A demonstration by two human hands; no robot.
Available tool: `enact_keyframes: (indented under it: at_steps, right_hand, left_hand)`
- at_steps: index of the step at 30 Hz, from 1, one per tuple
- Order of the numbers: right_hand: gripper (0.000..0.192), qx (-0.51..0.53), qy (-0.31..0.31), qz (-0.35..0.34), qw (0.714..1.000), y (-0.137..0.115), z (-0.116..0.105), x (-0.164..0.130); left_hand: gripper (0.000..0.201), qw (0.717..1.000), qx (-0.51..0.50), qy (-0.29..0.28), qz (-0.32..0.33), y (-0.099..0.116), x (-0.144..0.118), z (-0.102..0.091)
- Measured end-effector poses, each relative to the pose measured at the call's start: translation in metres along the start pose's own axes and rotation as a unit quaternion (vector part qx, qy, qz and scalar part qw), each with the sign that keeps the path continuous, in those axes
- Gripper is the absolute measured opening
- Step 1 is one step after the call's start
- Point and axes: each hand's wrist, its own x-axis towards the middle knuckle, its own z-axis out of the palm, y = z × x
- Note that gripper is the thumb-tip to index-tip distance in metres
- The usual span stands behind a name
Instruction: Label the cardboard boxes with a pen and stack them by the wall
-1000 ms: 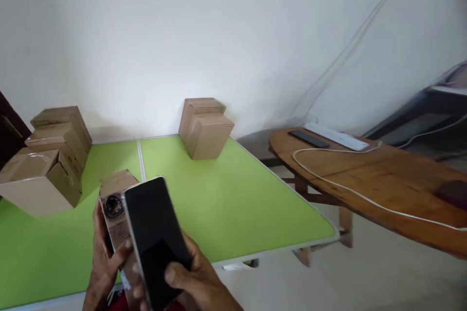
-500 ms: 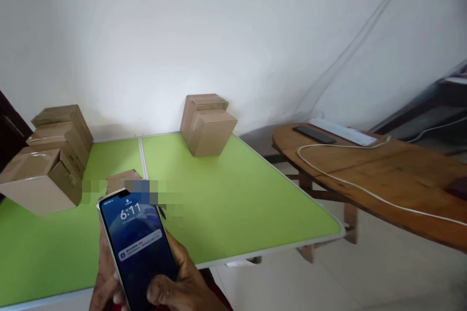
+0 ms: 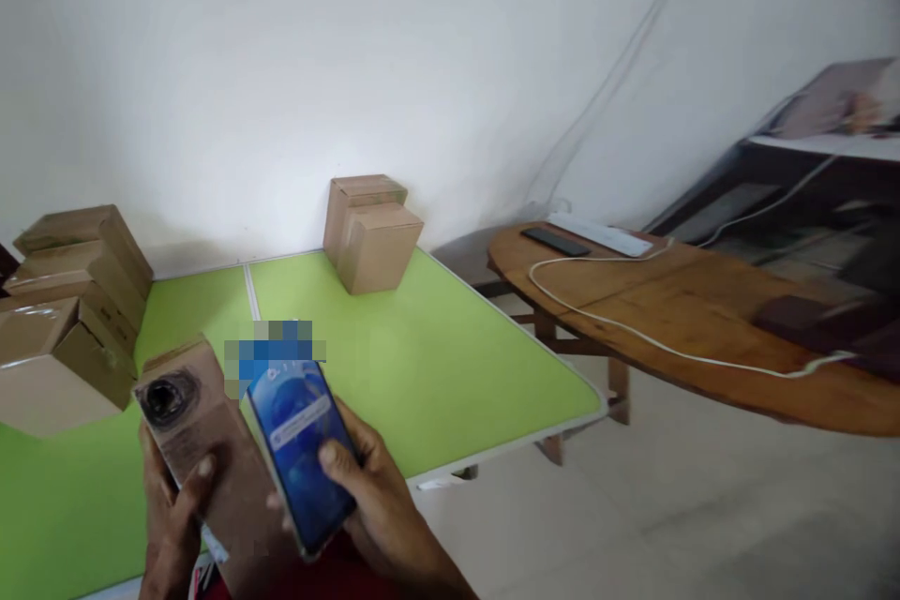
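My left hand [image 3: 167,516] is wrapped around a long, narrow cardboard box [image 3: 235,487], its thumb pressed on the front face. A dark scribbled round patch marks the upper end of that box, which is tilted towards me. In my right hand [image 3: 386,497] is a smartphone [image 3: 309,478], gripped along its edge with the thumb over the lit blue screen. A light notification bar shows across the screen. The phone overlaps the right side of the box. Pixelated blocks cover the area just above the phone.
Under my hands is a green folding table [image 3: 464,384] with a white edge. Several stacked cardboard boxes [image 3: 77,328] stand at its left, and more cardboard boxes [image 3: 383,244] by the wall. To the right, a wooden table [image 3: 675,337] carries a white cable [image 3: 633,337] and a black flat object [image 3: 555,241].
The phone has shifted right and tilted away from the cardboard box, which was mostly hidden behind it. The box now shows on the left in my left hand. My view has turned slightly right.
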Motion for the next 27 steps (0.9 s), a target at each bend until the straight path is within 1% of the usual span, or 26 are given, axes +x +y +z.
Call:
enact_keyframes:
  at_steps: [1, 2, 3, 4, 5, 7, 8, 10, 12, 14, 17, 21, 24, 26, 27]
  right_hand:
    - [0.066, -0.063, 0.046, -0.025, 0.997, -0.002, -0.014, 0.008]
    - [0.060, -0.138, 0.092, -0.048, 0.985, -0.003, -0.029, 0.017]
    - [0.056, -0.228, 0.135, -0.067, 0.962, -0.003, -0.045, 0.027]
    - [0.055, -0.320, 0.172, -0.078, 0.928, -0.001, -0.062, 0.038]
    - [0.052, -0.361, 0.196, -0.079, 0.908, 0.002, -0.078, 0.048]
    - [0.043, -0.416, 0.229, -0.070, 0.877, 0.010, -0.106, 0.066]
    - [0.038, -0.431, 0.239, -0.064, 0.868, 0.015, -0.116, 0.072]
    - [0.029, -0.468, 0.252, -0.050, 0.845, 0.023, -0.130, 0.081]
    - [0.023, -0.505, 0.258, -0.038, 0.823, 0.029, -0.136, 0.083]
    - [0.021, -0.542, 0.260, -0.027, 0.799, 0.033, -0.137, 0.081]
    - [0.025, -0.596, 0.266, -0.015, 0.758, 0.036, -0.135, 0.076]
    - [0.022, -0.651, 0.276, -0.005, 0.707, 0.039, -0.132, 0.070]
    - [0.021, -0.672, 0.277, -0.011, 0.687, 0.038, -0.127, 0.068]
    - [0.026, -0.678, 0.271, -0.027, 0.683, 0.038, -0.119, 0.065]
    - [0.031, -0.675, 0.256, -0.043, 0.690, 0.038, -0.112, 0.063]
  left_hand:
    - [0.100, 1.000, -0.003, 0.010, -0.005, 0.000, 0.000, -0.001]
    - [0.098, 1.000, -0.007, 0.015, -0.016, 0.000, 0.000, -0.002]
    - [0.095, 0.999, -0.011, 0.015, -0.026, 0.000, 0.000, -0.002]
    - [0.093, 0.999, -0.014, 0.012, -0.032, 0.000, 0.000, -0.003]
    - [0.092, 0.999, -0.016, 0.008, -0.034, 0.000, -0.001, -0.003]
    - [0.093, 0.999, -0.015, 0.001, -0.037, 0.001, -0.001, -0.002]
    - [0.095, 0.999, -0.011, 0.000, -0.041, 0.002, -0.002, -0.001]
    - [0.099, 0.998, -0.006, 0.000, -0.055, 0.003, -0.002, 0.002]
    - [0.101, 0.998, -0.004, 0.000, -0.059, 0.004, -0.002, 0.005]
    - [0.101, 0.998, -0.013, -0.002, -0.060, 0.003, 0.000, 0.008]
    - [0.105, 0.996, -0.035, -0.007, -0.077, 0.001, 0.001, 0.010]
    - [0.103, 0.994, -0.053, -0.022, -0.095, 0.000, -0.001, 0.010]
    - [0.112, 0.992, -0.061, -0.019, -0.109, -0.003, 0.000, 0.008]
    - [0.119, 0.991, -0.063, -0.019, -0.116, -0.006, 0.005, 0.008]
    - [0.121, 0.991, -0.064, -0.021, -0.116, -0.008, 0.008, 0.008]
